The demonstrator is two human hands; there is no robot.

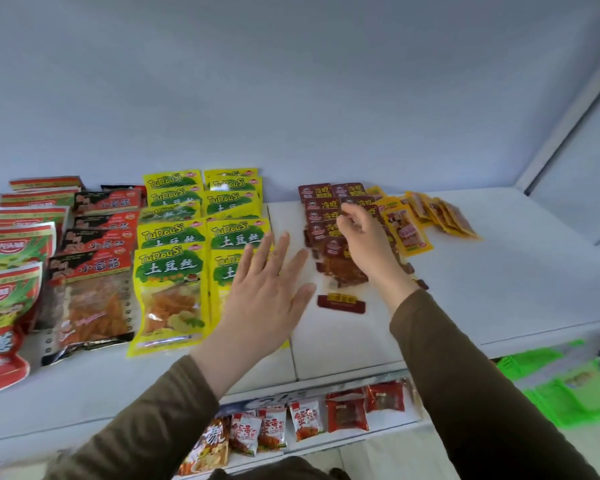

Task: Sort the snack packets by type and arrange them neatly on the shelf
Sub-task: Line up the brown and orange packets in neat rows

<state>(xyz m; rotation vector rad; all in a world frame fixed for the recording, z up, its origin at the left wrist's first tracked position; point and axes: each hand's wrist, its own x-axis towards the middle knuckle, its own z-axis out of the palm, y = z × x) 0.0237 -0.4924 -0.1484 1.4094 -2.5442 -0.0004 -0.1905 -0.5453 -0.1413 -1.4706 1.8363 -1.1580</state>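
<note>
Head view: white shelf (465,271) under pale wall; left hand (267,292) spread flat, holding nothing; right hand (364,233) curled over maroon packets (321,216), grip unclear.

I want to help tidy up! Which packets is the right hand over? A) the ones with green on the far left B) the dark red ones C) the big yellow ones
B: the right hand is over the dark red packets, fingers curled among them.
</note>
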